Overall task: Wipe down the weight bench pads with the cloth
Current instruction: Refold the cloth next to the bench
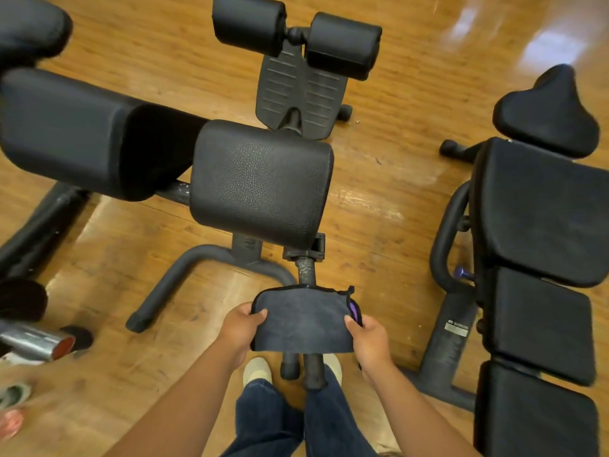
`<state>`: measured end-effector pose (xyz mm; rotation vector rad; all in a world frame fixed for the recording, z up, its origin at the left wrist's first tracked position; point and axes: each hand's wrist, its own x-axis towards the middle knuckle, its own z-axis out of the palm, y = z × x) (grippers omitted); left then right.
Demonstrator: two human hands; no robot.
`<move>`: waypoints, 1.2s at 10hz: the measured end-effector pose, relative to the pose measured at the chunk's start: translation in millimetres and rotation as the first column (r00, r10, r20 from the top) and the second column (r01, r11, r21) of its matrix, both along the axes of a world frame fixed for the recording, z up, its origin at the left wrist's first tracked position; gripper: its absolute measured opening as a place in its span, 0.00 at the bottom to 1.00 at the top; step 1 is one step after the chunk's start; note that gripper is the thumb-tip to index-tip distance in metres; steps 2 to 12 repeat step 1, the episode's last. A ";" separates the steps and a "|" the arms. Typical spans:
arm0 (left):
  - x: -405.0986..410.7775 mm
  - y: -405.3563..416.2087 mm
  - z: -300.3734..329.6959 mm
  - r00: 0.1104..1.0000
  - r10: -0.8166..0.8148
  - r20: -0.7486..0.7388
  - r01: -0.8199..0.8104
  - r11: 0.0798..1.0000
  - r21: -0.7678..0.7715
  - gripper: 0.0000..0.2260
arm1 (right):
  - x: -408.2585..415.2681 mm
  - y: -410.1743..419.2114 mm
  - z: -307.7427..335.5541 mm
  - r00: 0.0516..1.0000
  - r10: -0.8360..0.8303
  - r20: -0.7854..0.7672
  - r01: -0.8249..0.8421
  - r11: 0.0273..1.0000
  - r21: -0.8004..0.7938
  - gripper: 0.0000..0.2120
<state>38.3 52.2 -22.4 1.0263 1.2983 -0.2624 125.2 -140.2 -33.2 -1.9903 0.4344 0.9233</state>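
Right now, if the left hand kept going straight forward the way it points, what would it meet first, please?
Probably the black frame tube beneath the large textured pad; the left hand holds the cloth just short of it, though depth is unclear.

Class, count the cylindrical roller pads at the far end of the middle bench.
2: left roller pad and right roller pad, side by side above the footplate. Others may be hidden.

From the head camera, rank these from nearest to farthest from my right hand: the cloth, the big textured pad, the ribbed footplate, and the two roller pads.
From the right hand:
1. Cloth, held in it.
2. Textured pad, ahead, centre.
3. Ribbed footplate, beyond the pad.
4. Roller pads, top of view.
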 end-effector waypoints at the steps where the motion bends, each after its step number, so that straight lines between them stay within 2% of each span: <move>1: 3.1 -1.9 3.7 1.000 0.004 -0.012 -0.004 1.000 0.017 0.04 | -1.8 2.9 1.2 1.000 -0.013 -0.010 0.013 1.000 -0.006 0.07; 12: 3.1 -1.9 3.7 1.000 0.004 -0.012 -0.004 1.000 0.017 0.04 | -1.8 2.9 1.2 1.000 -0.013 -0.010 0.013 1.000 -0.006 0.07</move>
